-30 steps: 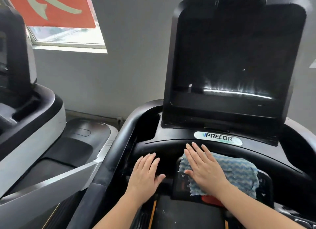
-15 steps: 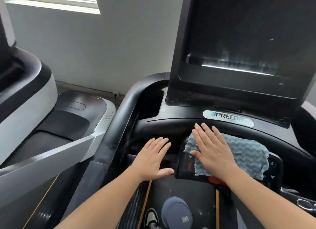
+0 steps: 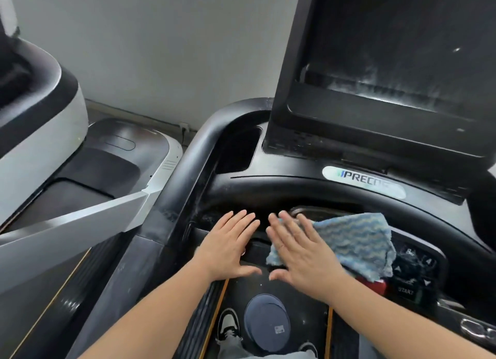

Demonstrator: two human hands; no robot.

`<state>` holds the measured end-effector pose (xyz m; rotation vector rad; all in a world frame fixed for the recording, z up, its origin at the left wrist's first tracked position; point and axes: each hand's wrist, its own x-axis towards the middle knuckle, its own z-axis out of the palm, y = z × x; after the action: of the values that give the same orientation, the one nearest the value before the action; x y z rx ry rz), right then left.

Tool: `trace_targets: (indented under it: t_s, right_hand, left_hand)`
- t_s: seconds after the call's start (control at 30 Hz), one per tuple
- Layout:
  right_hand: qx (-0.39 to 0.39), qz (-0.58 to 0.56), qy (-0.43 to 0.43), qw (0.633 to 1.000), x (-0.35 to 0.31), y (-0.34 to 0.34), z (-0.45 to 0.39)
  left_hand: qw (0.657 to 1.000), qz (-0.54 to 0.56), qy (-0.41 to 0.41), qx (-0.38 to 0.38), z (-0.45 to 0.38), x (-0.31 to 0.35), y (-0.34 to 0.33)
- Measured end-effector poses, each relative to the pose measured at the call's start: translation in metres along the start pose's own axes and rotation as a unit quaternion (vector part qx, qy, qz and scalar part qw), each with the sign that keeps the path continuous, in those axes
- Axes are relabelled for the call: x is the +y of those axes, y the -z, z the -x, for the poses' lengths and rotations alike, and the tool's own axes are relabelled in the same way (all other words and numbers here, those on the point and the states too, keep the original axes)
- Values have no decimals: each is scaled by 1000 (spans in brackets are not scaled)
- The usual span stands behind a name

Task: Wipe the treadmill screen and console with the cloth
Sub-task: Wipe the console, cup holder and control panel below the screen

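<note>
At lower centre we see our left hand [image 3: 230,247] flat, fingers straight, on the console [image 3: 268,189]. Just right of it, our right hand [image 3: 298,251], fingers spread, presses the blue cloth [image 3: 357,240]; it has slid left since a moment ago, nearly meeting the other. We judge the console wipe underway, while the screen [image 3: 389,50] at upper right shows streaks.

The single head-worn wide-angle camera looked forward and steeply down from close above the black moulded-plastic treadmill console [image 3: 268,181]. The dark glossy upright screen [image 3: 397,63] filled the upper right, cropped at the top, and a grey-and-black neighbouring treadmill [image 3: 53,133] occupied the left edge.
</note>
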<state>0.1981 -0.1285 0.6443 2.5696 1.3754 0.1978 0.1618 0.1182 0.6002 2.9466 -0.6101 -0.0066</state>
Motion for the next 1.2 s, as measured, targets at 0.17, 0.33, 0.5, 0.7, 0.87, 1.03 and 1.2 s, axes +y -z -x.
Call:
trace_targets:
  t_s: [0.17, 0.33, 0.5, 0.7, 0.87, 1.03, 1.2]
  right_hand:
    - [13, 20, -42, 999, 36, 14, -14]
    - [0, -34, -174, 984, 17, 18, -14]
    - [-3, -1, -43, 999, 4, 5, 8]
    - [-8, -27, -169, 985, 12, 20, -23]
    - [-26, -16, -18, 999, -26, -2, 18]
    - [2, -22, -251, 968, 29, 31, -41]
    - [-22, -44, -109, 993, -51, -5, 27]
  left_hand:
    - [1000, -3, -5, 19, 0, 2, -4]
    - [1000, -7, 0, 23, 1, 2, -3]
    - [1000, -2, 1, 25, 2, 3, -3]
    - [1000, -5, 10, 0, 3, 2, 0]
    - [1000, -14, 9, -3, 4, 2, 0]
    - [1000, -12, 7, -8, 4, 3, 2]
    - [1000, -9, 2, -8, 3, 1, 3]
